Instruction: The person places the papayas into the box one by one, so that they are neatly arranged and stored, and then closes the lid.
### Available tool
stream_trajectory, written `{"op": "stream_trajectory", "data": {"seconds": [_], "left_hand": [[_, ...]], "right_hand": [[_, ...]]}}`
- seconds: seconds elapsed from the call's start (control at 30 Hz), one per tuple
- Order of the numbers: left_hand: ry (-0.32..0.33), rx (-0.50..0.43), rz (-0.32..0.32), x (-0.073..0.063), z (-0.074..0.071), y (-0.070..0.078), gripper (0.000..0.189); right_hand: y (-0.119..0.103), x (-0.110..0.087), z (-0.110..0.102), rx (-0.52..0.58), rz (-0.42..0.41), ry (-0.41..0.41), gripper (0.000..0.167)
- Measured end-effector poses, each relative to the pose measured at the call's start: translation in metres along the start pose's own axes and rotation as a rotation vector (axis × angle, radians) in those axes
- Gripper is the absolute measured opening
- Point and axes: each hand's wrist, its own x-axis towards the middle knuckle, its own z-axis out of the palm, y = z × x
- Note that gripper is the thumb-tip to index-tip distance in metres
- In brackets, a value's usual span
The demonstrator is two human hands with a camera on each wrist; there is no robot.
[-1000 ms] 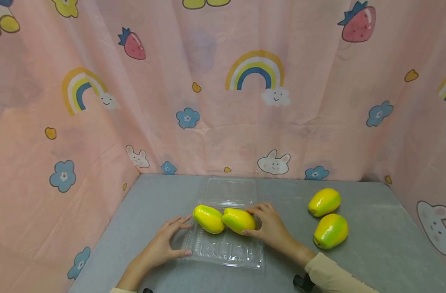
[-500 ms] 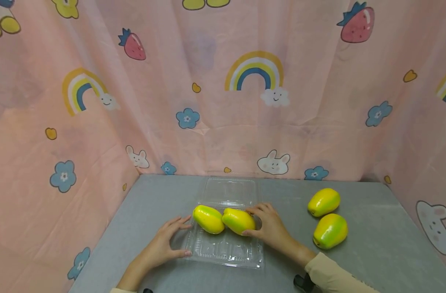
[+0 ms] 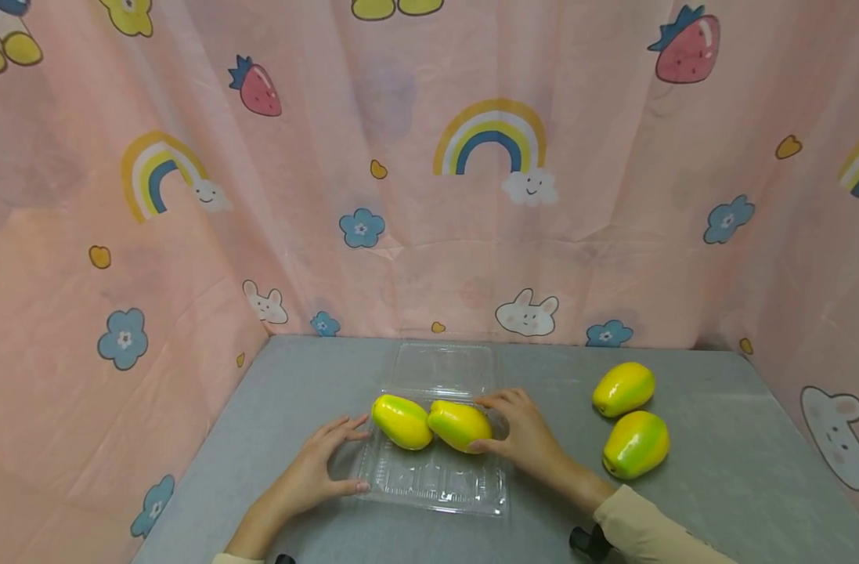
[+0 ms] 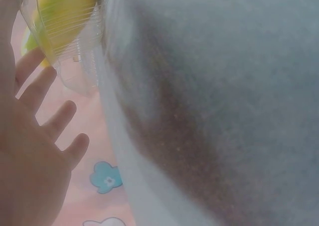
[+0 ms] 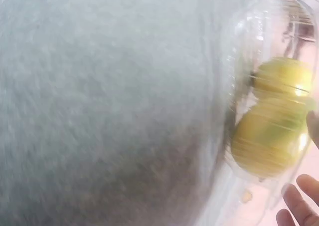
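Observation:
Two glossy yellow-green mango-like fruits, a left one and a right one, lie side by side in a clear plastic clamshell box. The box's lid is folded back behind them. My left hand is at the box's left edge, fingers spread, thumb near the front corner; in the left wrist view its fingers hold nothing. My right hand is beside the right fruit, thumb and fingers apart around its end. The right wrist view shows several fingertips away from the fruit.
Two more such fruits, a rear one and a front one, lie on the grey table right of the box. A pink patterned curtain hangs behind and along both sides.
My right hand has shifted very slightly to the right, its thumb easing off the right fruit. The left hand, the fruits and the box have stayed in place.

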Motion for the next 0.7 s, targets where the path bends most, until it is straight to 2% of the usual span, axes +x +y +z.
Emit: {"op": "stream_trajectory", "data": {"seconds": [0.33, 0.47, 0.7], "left_hand": [[-0.007, 0.003, -0.006, 0.001, -0.001, 0.000, 0.077], [-0.002, 0.006, 0.005, 0.001, -0.001, -0.001, 0.076], [-0.001, -0.002, 0.005, 0.000, -0.001, 0.000, 0.077]], "right_hand": [[0.006, -0.001, -0.028, 0.054, 0.006, -0.034, 0.065], [0.011, -0.004, -0.046, 0.072, 0.017, -0.066, 0.061], [0.028, -0.015, -0.084, 0.019, 0.007, -0.077, 0.057]]}}
